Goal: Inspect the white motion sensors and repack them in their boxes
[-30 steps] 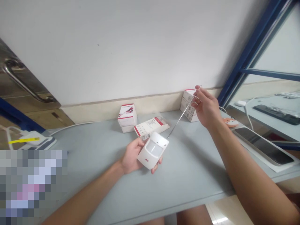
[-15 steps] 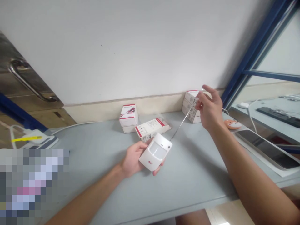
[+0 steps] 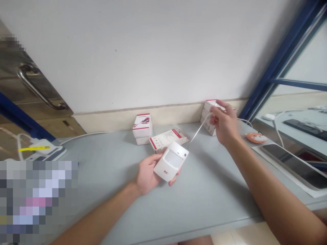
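Note:
A white motion sensor (image 3: 171, 162) with a curved lens window and a small red logo is tilted above the desk. My left hand (image 3: 150, 173) is wrapped around it from below and behind, fingertips showing at its right edge. A thin metal telescopic antenna (image 3: 198, 131) slants up and to the right from the sensor's top corner. At its upper end my right hand (image 3: 222, 122) pinches the rod between thumb and fingers, with the index finger stretched out. The very tip of the antenna is hard to make out among the fingers.
An opened flat carton (image 3: 166, 137) lies behind the sensor. Small white-and-red boxes (image 3: 142, 127) are stacked by the wall, with another stack (image 3: 207, 124) behind my right hand. On the right are an orange object (image 3: 255, 137) and a phone-like dark slab (image 3: 293, 165). A power strip (image 3: 48, 151) sits left.
My right hand has moved down and left toward the sensor, and the visible length of antenna is shorter. My left hand still holds the sensor; the view has shifted slightly.

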A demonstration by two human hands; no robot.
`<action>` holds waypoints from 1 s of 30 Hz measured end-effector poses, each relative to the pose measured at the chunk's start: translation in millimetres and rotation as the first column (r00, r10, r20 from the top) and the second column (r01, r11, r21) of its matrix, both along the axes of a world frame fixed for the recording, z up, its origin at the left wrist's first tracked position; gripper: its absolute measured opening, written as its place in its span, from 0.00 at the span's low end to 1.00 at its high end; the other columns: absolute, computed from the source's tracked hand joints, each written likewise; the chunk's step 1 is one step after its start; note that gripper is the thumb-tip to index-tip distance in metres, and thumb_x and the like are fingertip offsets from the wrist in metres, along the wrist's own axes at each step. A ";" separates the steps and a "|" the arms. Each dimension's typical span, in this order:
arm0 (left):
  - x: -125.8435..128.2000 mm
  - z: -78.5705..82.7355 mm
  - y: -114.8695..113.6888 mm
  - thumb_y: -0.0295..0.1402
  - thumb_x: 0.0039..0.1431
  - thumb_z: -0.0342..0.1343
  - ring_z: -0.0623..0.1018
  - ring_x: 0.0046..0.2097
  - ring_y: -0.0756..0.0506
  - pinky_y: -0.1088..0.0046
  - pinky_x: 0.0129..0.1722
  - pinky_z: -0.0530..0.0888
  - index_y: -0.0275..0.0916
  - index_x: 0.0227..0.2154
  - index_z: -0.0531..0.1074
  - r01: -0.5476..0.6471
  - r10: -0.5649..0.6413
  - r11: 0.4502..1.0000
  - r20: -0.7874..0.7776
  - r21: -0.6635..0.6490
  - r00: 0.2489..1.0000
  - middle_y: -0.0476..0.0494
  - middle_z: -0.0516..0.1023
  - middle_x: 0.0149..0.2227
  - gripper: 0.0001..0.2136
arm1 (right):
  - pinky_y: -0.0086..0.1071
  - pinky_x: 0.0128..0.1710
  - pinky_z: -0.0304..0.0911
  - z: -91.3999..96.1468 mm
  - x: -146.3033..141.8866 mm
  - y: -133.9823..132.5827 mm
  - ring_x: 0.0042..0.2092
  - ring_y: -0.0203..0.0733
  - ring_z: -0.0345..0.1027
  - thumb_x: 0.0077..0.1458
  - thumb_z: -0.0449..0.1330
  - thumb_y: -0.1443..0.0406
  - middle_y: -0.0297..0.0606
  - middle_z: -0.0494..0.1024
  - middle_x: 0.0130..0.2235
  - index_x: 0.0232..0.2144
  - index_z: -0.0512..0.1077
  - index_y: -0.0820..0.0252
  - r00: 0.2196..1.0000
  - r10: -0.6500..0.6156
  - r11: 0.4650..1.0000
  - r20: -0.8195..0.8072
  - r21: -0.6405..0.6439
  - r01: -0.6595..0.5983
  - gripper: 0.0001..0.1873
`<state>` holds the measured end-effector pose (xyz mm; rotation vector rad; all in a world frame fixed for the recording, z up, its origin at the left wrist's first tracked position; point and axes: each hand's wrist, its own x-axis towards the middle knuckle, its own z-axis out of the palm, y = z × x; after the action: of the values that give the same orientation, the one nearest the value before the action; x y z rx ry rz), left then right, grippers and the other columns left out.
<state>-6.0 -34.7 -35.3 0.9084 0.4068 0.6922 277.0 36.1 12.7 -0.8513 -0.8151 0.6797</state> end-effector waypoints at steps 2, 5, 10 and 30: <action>1.2 -0.1 0.3 0.39 0.70 0.44 0.76 0.27 0.41 0.64 0.29 0.70 0.31 0.50 0.73 -0.035 0.035 0.999 0.011 -0.010 0.999 0.33 0.80 0.34 0.19 | 0.29 0.23 0.53 -3.1 -9.8 -3.0 0.25 0.31 0.56 0.46 0.74 0.61 0.28 0.73 0.30 0.42 0.73 0.51 0.997 0.071 0.997 0.040 -0.023 -0.070 0.21; 2.6 0.4 1.0 0.38 0.70 0.43 0.76 0.26 0.41 0.64 0.30 0.70 0.31 0.46 0.74 -0.054 0.055 0.998 0.016 -0.015 0.998 0.33 0.79 0.33 0.18 | 0.29 0.25 0.53 -8.7 -25.3 -8.6 0.26 0.32 0.56 0.48 0.74 0.62 0.27 0.73 0.29 0.41 0.74 0.51 0.981 0.154 0.987 0.119 -0.055 -0.149 0.19; 2.8 4.4 1.7 0.38 0.68 0.44 0.76 0.27 0.41 0.64 0.28 0.69 0.31 0.44 0.74 -0.157 0.158 0.987 0.034 -0.036 0.987 0.32 0.79 0.32 0.17 | 0.31 0.26 0.54 -20.2 -51.4 -18.7 0.26 0.33 0.56 0.52 0.72 0.56 0.31 0.77 0.31 0.38 0.75 0.54 0.918 0.308 0.949 0.250 -0.146 -0.279 0.15; -5.9 6.2 11.8 0.38 0.66 0.41 0.78 0.27 0.38 0.62 0.31 0.73 0.26 0.45 0.77 -0.255 0.254 0.967 0.049 0.012 0.966 0.29 0.81 0.33 0.23 | 0.35 0.35 0.59 -31.4 -80.6 -40.8 0.33 0.37 0.64 0.62 0.65 0.55 0.34 0.76 0.35 0.47 0.79 0.54 0.724 0.586 0.810 0.365 -0.293 -0.508 0.15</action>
<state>-11.9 -22.9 -29.1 0.8627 0.4809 0.9528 196.4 -4.7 -18.7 -0.9413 -1.4769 1.1200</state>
